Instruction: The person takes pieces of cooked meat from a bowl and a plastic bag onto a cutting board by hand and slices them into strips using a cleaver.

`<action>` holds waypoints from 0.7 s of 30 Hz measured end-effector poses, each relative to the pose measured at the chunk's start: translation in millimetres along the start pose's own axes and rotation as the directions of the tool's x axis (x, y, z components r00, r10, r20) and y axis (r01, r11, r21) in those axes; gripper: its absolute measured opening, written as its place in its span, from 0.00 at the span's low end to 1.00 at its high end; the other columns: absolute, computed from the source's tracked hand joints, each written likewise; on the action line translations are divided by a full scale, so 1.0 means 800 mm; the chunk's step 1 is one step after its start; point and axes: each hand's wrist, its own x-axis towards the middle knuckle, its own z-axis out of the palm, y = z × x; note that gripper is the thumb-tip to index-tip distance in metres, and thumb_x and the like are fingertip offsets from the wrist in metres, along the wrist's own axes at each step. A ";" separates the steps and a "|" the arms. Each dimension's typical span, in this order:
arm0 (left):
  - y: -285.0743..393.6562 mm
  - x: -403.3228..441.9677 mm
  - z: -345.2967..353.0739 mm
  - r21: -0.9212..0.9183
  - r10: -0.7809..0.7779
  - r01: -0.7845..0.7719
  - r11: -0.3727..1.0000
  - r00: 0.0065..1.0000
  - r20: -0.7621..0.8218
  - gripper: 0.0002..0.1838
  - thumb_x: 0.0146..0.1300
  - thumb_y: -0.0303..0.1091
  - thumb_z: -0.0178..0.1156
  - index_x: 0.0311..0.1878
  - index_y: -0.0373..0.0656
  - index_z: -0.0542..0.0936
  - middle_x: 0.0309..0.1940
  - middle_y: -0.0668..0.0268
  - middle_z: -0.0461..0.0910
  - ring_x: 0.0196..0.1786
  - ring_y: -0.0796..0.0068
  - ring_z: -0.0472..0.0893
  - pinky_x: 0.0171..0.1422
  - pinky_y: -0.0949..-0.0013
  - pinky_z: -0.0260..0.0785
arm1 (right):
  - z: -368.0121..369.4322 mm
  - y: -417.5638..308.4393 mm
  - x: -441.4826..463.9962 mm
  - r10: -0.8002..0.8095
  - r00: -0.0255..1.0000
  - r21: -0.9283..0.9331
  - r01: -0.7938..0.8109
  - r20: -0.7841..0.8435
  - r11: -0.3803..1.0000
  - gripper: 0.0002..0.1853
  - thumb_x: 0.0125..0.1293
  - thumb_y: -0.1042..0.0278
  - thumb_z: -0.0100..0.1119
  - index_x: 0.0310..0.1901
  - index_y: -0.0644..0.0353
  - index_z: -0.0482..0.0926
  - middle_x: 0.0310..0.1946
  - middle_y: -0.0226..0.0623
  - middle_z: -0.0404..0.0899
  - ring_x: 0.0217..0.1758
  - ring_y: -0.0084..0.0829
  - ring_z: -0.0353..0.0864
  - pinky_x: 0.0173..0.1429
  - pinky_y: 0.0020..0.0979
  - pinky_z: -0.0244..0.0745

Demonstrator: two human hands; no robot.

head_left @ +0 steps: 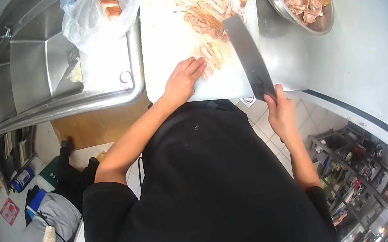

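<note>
My right hand point(281, 115) is closed around the handle of a cleaver point(248, 55). Its broad dark blade points away from me, over the right side of a white cutting board point(161, 34). With bent fingers pressed together, my left hand point(184, 80) holds the left edge of a small group of sliced cooked meat point(212, 59) on the board. A larger pile of cut meat strips point(207, 16) lies beyond it, partly behind the blade tip. Whether the blade touches the board I cannot tell.
A steel bowl point(328, 16) of meat pieces stands right of the board. On the left, a plastic bag point(78, 25) with reddish meat point(110, 1) lies by the steel sink point(31, 71). Another person point(57, 221) is at lower left; a loaded rack point(363, 180) stands lower right.
</note>
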 end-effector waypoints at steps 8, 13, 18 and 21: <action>0.005 -0.005 -0.036 -0.124 -0.101 0.092 0.988 0.993 -0.068 0.26 0.46 0.12 0.56 0.52 0.34 0.80 0.55 0.59 0.79 0.57 0.56 0.77 0.59 0.59 0.71 | 0.044 -0.017 -0.016 -0.170 0.966 -0.013 0.171 -0.196 0.985 0.10 0.70 0.73 0.55 0.49 0.63 0.67 0.20 0.54 0.77 0.24 0.57 0.80 0.27 0.50 0.69; -0.004 -0.041 -0.067 -0.141 -0.276 0.248 0.958 0.934 -0.227 0.23 0.47 0.09 0.54 0.49 0.35 0.81 0.49 0.56 0.81 0.51 0.53 0.80 0.53 0.59 0.74 | 0.067 -0.007 0.005 -0.001 0.988 -0.205 0.033 0.152 0.978 0.13 0.71 0.67 0.53 0.52 0.63 0.66 0.20 0.54 0.78 0.24 0.57 0.79 0.28 0.53 0.70; -0.002 -0.054 -0.087 -0.202 -0.404 0.358 0.912 0.869 -0.287 0.22 0.51 0.08 0.52 0.49 0.36 0.81 0.46 0.56 0.81 0.45 0.55 0.81 0.47 0.64 0.75 | 0.052 -0.025 -0.021 -0.074 0.997 -0.016 0.074 -0.028 0.997 0.13 0.71 0.69 0.53 0.52 0.63 0.66 0.20 0.53 0.78 0.24 0.57 0.79 0.28 0.53 0.70; -0.005 -0.054 -0.088 -0.239 -0.428 0.369 0.898 0.856 -0.290 0.21 0.54 0.09 0.52 0.49 0.36 0.82 0.46 0.56 0.80 0.44 0.57 0.81 0.47 0.65 0.74 | 0.083 -0.008 -0.022 -0.091 0.996 -0.052 0.091 -0.015 0.995 0.13 0.70 0.71 0.55 0.51 0.64 0.66 0.21 0.52 0.79 0.24 0.57 0.80 0.28 0.51 0.70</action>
